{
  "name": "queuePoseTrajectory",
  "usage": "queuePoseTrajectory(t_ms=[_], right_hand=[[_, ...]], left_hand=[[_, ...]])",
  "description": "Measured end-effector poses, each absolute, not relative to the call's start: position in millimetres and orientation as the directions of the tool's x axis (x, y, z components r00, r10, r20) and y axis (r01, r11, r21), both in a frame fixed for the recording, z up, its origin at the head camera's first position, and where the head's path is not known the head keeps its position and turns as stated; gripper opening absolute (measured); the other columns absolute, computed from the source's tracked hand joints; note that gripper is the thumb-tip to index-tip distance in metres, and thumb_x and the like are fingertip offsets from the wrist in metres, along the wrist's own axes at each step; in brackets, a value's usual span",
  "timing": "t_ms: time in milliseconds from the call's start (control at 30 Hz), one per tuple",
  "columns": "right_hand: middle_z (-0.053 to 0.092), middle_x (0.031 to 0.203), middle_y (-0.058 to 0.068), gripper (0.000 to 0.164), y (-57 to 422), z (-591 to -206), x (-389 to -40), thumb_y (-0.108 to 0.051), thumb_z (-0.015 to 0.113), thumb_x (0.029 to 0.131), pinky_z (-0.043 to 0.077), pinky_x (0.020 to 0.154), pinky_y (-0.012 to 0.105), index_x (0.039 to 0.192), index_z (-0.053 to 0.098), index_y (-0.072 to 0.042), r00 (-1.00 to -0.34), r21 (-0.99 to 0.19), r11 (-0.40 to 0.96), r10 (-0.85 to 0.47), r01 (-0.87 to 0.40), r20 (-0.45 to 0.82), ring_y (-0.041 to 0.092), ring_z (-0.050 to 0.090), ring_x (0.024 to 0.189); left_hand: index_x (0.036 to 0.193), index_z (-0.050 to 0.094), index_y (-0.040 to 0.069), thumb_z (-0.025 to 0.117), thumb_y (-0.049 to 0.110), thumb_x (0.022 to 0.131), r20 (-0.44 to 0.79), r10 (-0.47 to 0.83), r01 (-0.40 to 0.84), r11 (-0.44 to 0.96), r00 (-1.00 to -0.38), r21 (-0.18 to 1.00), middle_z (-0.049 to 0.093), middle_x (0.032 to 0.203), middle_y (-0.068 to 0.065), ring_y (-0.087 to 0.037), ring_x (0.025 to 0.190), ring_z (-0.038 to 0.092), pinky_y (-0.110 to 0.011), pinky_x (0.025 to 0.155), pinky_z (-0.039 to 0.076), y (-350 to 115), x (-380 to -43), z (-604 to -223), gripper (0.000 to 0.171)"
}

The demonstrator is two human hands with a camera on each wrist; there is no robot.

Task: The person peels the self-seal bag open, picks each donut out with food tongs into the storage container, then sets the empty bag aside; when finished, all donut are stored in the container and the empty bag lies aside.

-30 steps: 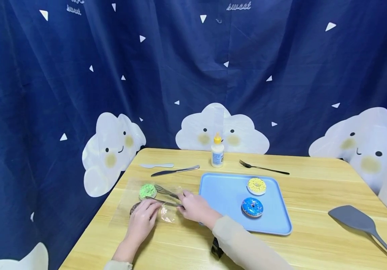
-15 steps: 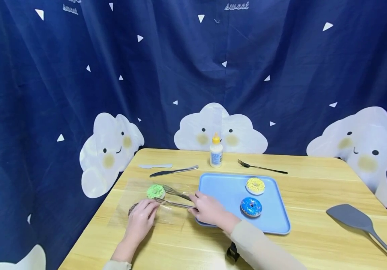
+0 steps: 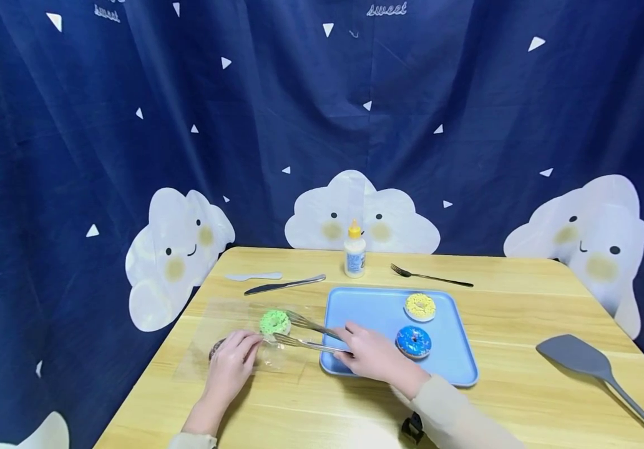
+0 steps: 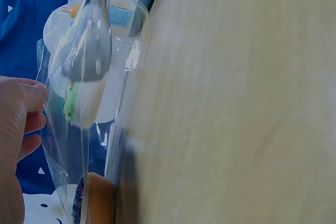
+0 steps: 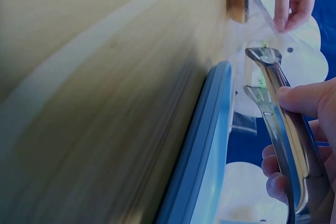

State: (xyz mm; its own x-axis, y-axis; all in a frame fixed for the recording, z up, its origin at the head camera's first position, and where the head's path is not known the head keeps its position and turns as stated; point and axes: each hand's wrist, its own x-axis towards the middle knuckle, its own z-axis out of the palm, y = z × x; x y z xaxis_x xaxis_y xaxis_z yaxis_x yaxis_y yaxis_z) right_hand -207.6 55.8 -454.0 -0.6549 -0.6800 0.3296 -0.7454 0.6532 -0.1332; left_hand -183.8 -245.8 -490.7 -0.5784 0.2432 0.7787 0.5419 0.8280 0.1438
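Observation:
My left hand [image 3: 231,362] pinches the edge of a clear plastic bag [image 3: 209,321] at the table's left; in the left wrist view its fingertips hold the film raised. My right hand [image 3: 375,355] grips metal tongs [image 5: 294,129], their ends pointing left. Between and beside the tong ends is a green-iced donut [image 3: 274,322], seen through the film in the left wrist view as a green-and-white blur [image 4: 86,103]. How firmly the tongs hold it cannot be told. A dark-iced donut [image 4: 102,198] lies inside the bag, mostly hidden behind my left hand in the head view.
A blue tray [image 3: 356,302] holds a yellow donut [image 3: 420,307] and a blue donut [image 3: 414,342]. Behind are a white knife [image 3: 253,276], a metal knife [image 3: 285,285], a glue bottle [image 3: 354,255] and a fork [image 3: 431,276]. A grey spatula [image 3: 577,357] lies at right.
My right hand has drawn the tongs to the right, and the green donut has shifted right with them, away from my left hand. The left hand has stayed nearly still on the bag.

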Motion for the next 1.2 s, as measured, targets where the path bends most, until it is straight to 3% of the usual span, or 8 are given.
queuePoseTrajectory(t_ms=[200, 633, 867, 1000, 1200], right_hand=[[0.053, 0.090, 0.003, 0.040, 79, -455, -202, -0.029, 0.066, 0.087, 0.041, 0.045, 0.018, 0.118, 0.059, -0.005, -0.671, -0.166, 0.661, -0.658, -0.732, 0.340, 0.005, 0.043, 0.057], [0.053, 0.086, 0.000, 0.041, 127, -458, -189, -0.027, 0.072, 0.082, 0.038, 0.046, 0.017, 0.114, 0.061, -0.004, -0.660, -0.139, 0.685, -0.597, -0.715, 0.456, 0.003, 0.036, 0.057], [0.055, 0.090, 0.001, 0.041, 160, -459, -186, -0.023, 0.072, 0.081, 0.042, 0.049, 0.020, 0.115, 0.061, -0.003, -0.746, -0.222, 0.741, -0.509, -0.634, 0.429, 0.003, 0.042, 0.063], [0.052, 0.086, -0.001, 0.041, 176, -458, -187, -0.024, 0.074, 0.079, 0.037, 0.046, 0.020, 0.114, 0.062, -0.004, -0.799, -0.201, 0.808, -0.447, -0.553, 0.401, 0.002, 0.039, 0.059], [0.049, 0.081, -0.001, 0.043, 189, -458, -189, -0.024, 0.073, 0.078, 0.036, 0.046, 0.021, 0.112, 0.062, -0.001, -0.828, -0.160, 0.853, -0.410, -0.496, 0.383, 0.005, 0.037, 0.057]], left_hand=[[0.088, 0.070, 0.006, 0.071, 0.004, 0.074, 0.782, 0.242, 0.539, 0.831, -0.575, 0.139, 0.064, 0.090, -0.004, -0.022, 0.083, 0.060, -0.038, 0.075, 0.052, -246, -185, -490, 0.014], [0.088, 0.069, 0.006, 0.070, 0.004, 0.075, 0.773, 0.244, 0.545, 0.824, -0.586, 0.154, 0.064, 0.089, -0.003, -0.021, 0.083, 0.060, -0.037, 0.075, 0.053, -246, -184, -488, 0.014], [0.088, 0.070, 0.006, 0.070, 0.003, 0.074, 0.787, 0.248, 0.552, 0.822, -0.565, 0.137, 0.064, 0.089, -0.003, -0.021, 0.082, 0.061, -0.037, 0.074, 0.052, -246, -185, -492, 0.015], [0.088, 0.070, 0.006, 0.070, 0.004, 0.074, 0.788, 0.254, 0.557, 0.820, -0.561, 0.133, 0.064, 0.089, -0.003, -0.022, 0.083, 0.061, -0.038, 0.074, 0.053, -246, -186, -493, 0.014], [0.089, 0.070, 0.005, 0.070, 0.004, 0.075, 0.778, 0.254, 0.561, 0.814, -0.574, 0.148, 0.064, 0.090, -0.004, -0.022, 0.084, 0.060, -0.037, 0.076, 0.052, -245, -186, -491, 0.014]])
